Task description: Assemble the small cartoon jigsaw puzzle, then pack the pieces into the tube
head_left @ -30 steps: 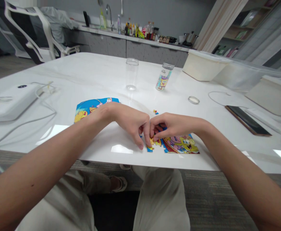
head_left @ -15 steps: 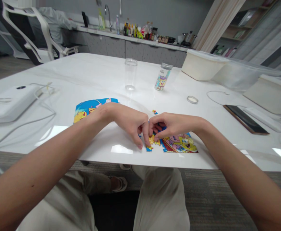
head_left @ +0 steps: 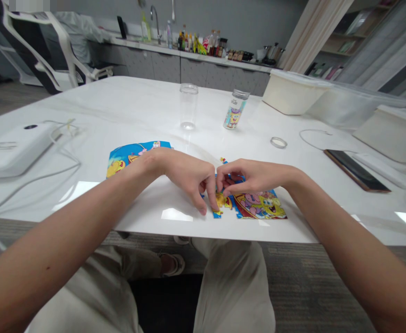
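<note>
A partly joined jigsaw puzzle [head_left: 260, 206] with cartoon figures lies near the table's front edge. My left hand [head_left: 193, 178] rests at its left side, index fingertip pressing down on a small yellow-and-blue puzzle piece [head_left: 217, 214]; the thumb stands apart and the other fingers curl under. Just right of it, my right hand [head_left: 249, 175] hovers over the puzzle's upper part, fingers loosely bent, thumb apart from the index finger, with nothing visible between them. Both hands hide part of the puzzle. Behind my left wrist lies a blue picture sheet [head_left: 138, 151], partly covered by the forearm.
A clear open jar [head_left: 189, 108] and a cartoon-printed jar [head_left: 236, 111] stand farther back, with a ring-shaped lid [head_left: 278, 142] to their right. A phone [head_left: 355, 170] and storage boxes [head_left: 293, 95] are on the right. A white device [head_left: 13, 150] with cables lies left.
My right hand has shifted slightly up and back from the yellow pieces, and its thumb has come off them, so more of the puzzle shows. My left hand has barely moved.
</note>
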`<state>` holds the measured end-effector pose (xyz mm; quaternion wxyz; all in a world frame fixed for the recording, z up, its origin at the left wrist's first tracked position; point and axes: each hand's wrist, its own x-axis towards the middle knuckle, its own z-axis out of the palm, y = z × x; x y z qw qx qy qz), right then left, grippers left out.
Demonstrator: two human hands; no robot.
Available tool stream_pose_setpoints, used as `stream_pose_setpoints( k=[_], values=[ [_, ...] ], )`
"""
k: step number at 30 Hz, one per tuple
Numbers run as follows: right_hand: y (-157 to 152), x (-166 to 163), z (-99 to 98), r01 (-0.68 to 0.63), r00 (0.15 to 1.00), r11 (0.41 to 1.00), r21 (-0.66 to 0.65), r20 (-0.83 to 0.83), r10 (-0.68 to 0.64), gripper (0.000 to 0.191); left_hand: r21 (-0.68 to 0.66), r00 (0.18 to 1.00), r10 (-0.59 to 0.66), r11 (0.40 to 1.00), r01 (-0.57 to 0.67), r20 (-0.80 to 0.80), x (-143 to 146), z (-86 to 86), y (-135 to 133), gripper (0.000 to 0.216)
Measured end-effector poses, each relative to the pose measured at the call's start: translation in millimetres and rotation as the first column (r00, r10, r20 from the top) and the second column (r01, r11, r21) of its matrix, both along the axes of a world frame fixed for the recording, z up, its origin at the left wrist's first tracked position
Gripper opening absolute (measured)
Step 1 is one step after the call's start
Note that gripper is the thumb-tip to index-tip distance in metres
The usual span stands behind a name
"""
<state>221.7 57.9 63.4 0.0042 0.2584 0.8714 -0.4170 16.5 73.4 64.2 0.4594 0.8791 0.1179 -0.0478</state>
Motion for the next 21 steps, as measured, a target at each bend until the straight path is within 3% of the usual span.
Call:
stream_pose_setpoints(
  k=[3,5,8,11,17,21],
  values=[
    [1.9,2.5,2.9,0.075,0.996,0.997,0.028,-0.051,-0.074,0.024,0.070,1.000,0.015,0.997,-0.015,0.001,-1.6,3.3,1.7,0.025],
    [5.7,4.8,2.4,0.192,0.977,0.979,0.067,-0.105,-0.185,0.028,0.166,0.998,0.058,0.984,-0.058,0.008,-3.6,5.4,5.5,0.024],
    [15.0,8.8,-2.7,0.418,0.901,0.894,0.163,-0.197,-0.386,0.032,0.324,0.984,0.164,0.930,-0.176,0.065,-6.3,7.2,12.3,0.025],
    [24.5,12.4,-10.5,0.554,0.831,0.795,0.248,-0.224,-0.510,0.030,0.416,0.977,0.192,0.884,-0.215,0.097,-5.4,7.3,14.1,0.026],
    [31.4,16.6,-18.6,0.621,0.766,0.636,0.457,-0.185,-0.615,0.026,0.452,0.984,0.152,0.874,-0.176,0.090,3.9,-1.8,7.6,0.034],
    [31.6,17.9,-17.6,0.634,0.737,0.581,0.510,-0.171,-0.654,0.025,0.451,0.983,0.164,0.873,-0.186,0.088,4.5,-9.0,9.6,0.037]
  ],
)
